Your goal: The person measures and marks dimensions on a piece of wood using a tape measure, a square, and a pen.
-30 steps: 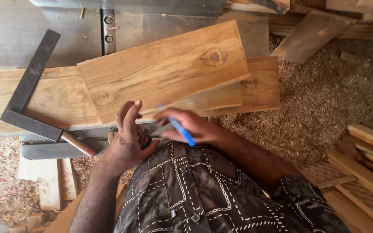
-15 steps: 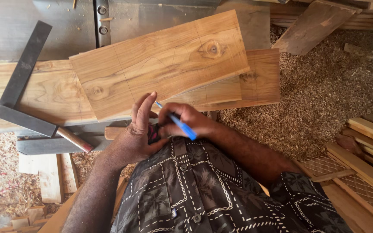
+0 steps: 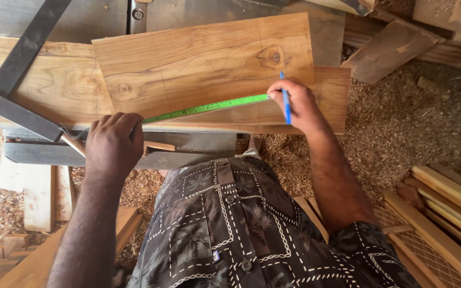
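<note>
Left hand (image 3: 114, 143) sits at the near edge of the bench (image 3: 198, 143), fingers curled shut over the tape case, which is hidden under the palm. The green tape (image 3: 209, 107) runs from that hand up and to the right across the top board (image 3: 203, 66), near its near edge. Right hand (image 3: 294, 104) is at the tape's far end, close to the board's right end: thumb and fingers pinched together on a blue pen (image 3: 285, 98), tip touching the wood just beside the tape. I cannot tell whether those fingers also press the tape down.

The top board lies skewed on a longer plank (image 3: 38, 85). Faint pencil lines cross its face; one knot sits near the right end. A steel square (image 3: 19, 69) rests on the plank's left end, apart from both hands.

Judgement on doing the marking well: keep the tape taut and flat on the wood, hold the case hand still, look straight down on the graduation, keep the pen upright and tick short.

Containers: none in view. Sawdust (image 3: 401, 128) covers the floor on the right; loose slats (image 3: 449, 197) are stacked at the lower right.
</note>
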